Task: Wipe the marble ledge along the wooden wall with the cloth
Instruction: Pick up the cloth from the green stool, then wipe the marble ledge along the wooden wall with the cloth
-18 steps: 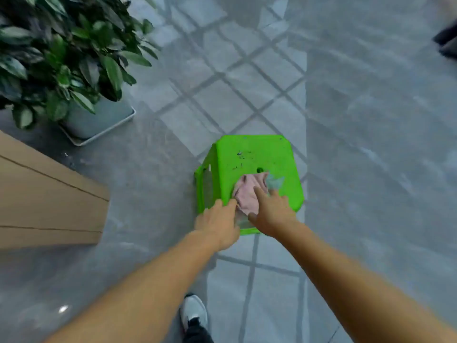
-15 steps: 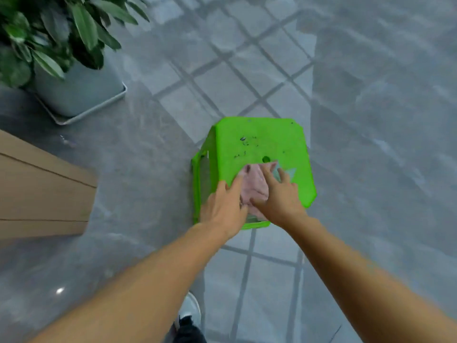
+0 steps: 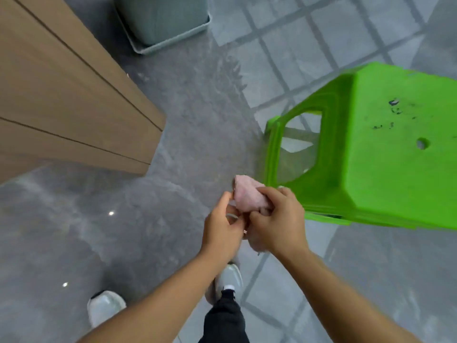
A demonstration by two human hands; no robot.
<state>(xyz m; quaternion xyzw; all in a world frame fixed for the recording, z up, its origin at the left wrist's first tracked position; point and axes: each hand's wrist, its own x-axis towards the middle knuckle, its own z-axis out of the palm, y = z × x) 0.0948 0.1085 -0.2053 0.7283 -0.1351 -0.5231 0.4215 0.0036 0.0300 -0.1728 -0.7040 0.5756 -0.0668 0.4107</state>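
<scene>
A crumpled pink cloth (image 3: 247, 196) is held in the air between both my hands, just left of the green stool. My right hand (image 3: 278, 220) grips it from the right, fingers curled over the top. My left hand (image 3: 221, 225) pinches its lower left edge. The wooden wall (image 3: 61, 100) fills the upper left. Grey polished marble (image 3: 81, 219) runs along its foot, below and to the right of it; I cannot tell ledge from floor here.
A bright green plastic stool (image 3: 385, 157) with dark specks on its seat stands at the right. A grey planter in a tray (image 3: 163, 21) sits at the top, past the wall's corner. My white shoes (image 3: 228, 278) are at the bottom.
Both hands have lifted the cloth off the stool's seat and brought it left and nearer to me. The view has swung left and down, so the wall looms larger.
</scene>
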